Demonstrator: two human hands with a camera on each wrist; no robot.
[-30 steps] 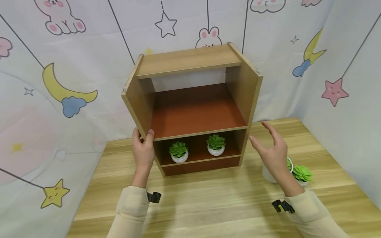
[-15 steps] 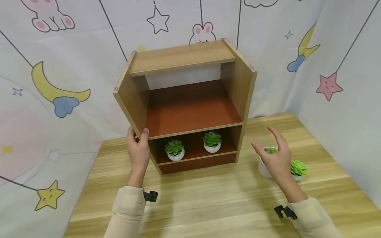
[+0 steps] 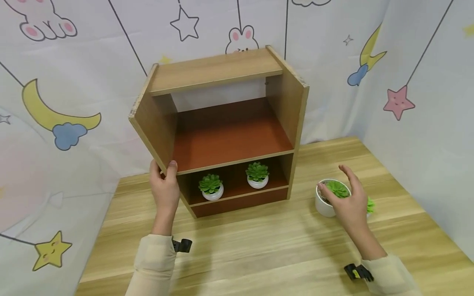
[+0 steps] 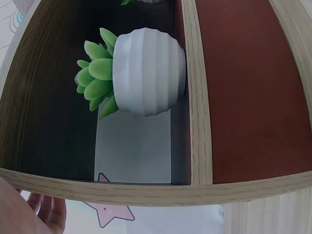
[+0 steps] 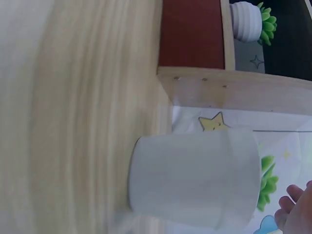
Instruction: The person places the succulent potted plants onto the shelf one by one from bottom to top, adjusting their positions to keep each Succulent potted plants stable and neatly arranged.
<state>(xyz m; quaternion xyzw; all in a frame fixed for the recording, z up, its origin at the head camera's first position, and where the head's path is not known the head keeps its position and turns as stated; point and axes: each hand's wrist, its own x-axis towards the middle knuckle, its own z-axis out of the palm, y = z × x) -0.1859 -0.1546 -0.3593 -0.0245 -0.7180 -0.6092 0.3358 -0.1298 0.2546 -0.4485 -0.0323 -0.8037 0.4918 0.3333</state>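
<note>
A wooden shelf unit (image 3: 231, 135) with a reddish-brown board stands on the table. My left hand (image 3: 165, 195) grips its left side panel, thumb on the front edge and fingers round the outside. Two green succulents in small white pots, a left one (image 3: 212, 189) and a right one (image 3: 257, 176), sit in the low compartment. Right of the unit is a larger white pot (image 3: 325, 209) holding gravel and a succulent (image 3: 338, 189). My right hand (image 3: 349, 207) hovers over its right side, thumb and fingers spread apart; the right wrist view shows fingertips beside the leaves, apart from them.
A brighter green plant (image 3: 370, 205) is mostly hidden behind the right hand. The wood-grain table (image 3: 259, 246) stretches in front of the unit. Printed fabric walls (image 3: 111, 53) close off the back and both sides.
The head view has shifted, so the unit sits further left. My right hand has moved away from the unit to beside the larger pot, which shows more fully. The left hand keeps its hold.
</note>
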